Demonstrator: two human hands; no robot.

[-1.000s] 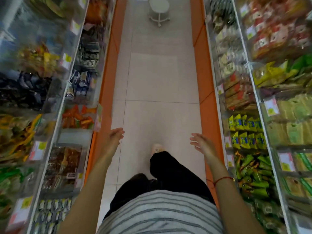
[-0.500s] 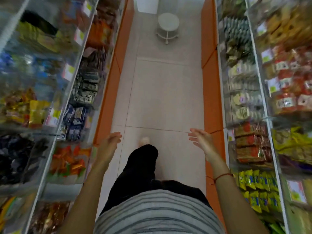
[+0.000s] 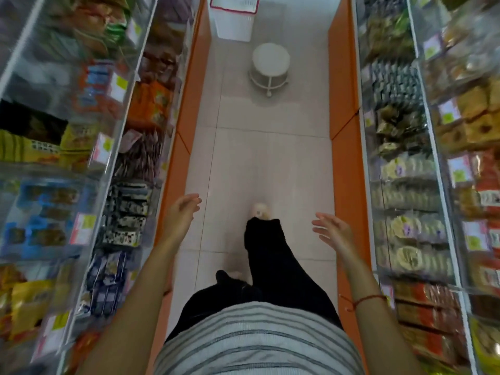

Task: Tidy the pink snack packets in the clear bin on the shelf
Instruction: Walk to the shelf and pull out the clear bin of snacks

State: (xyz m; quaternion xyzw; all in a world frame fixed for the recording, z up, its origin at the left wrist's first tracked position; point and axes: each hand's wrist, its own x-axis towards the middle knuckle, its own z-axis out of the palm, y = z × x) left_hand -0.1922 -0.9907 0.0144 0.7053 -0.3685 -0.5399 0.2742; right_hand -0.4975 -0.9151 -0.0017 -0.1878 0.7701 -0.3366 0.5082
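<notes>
Even, moderately dim indoor light, apparently from overhead; no hard shadows. Pale floor tiles (image 3: pixel 270 163) take a soft sheen. Glare streaks on the clear bin fronts (image 3: pixel 422 185) both sides. Heavy motion blur on left shelving (image 3: pixel 54 131) and the far right edge; packets there unreadable. Wide-angle bending: shelf lines splay outward toward the corners. Centre sharper: white stool (image 3: pixel 271 66) fairly crisp.

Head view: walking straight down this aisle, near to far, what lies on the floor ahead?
Person's forward foot → round white stool → white basket with a pink rim. Both hands, left hand and right hand, are empty.
</notes>
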